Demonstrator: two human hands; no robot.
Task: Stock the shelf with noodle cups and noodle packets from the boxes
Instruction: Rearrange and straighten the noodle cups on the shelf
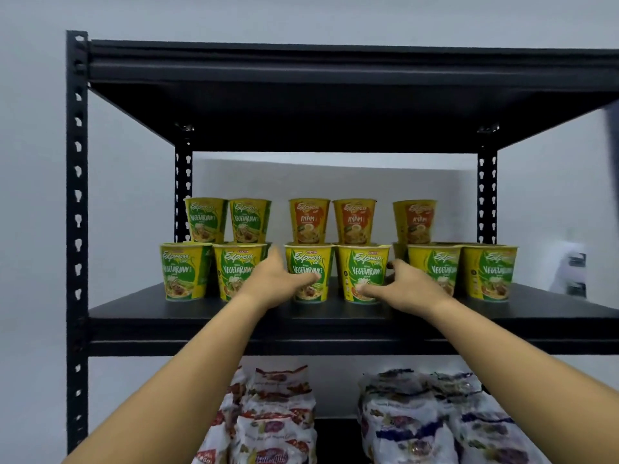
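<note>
Rack [77, 195] of black steel stands against a pale wall [33, 162]. Its middle board [201, 309] carries six front cups [184, 272], with five back cups [355, 219] raised behind toward 12 o'clock, and packets [274, 420] lie at 6 o'clock below. Left hand [281, 279] wraps the left cup [310, 262] of the centre pair from 9 o'clock, thumb across its front. Right hand [408, 286] clasps the right cup [363, 266] from 3 o'clock, thumb on its label. Both cups stand upright on the board.
</note>
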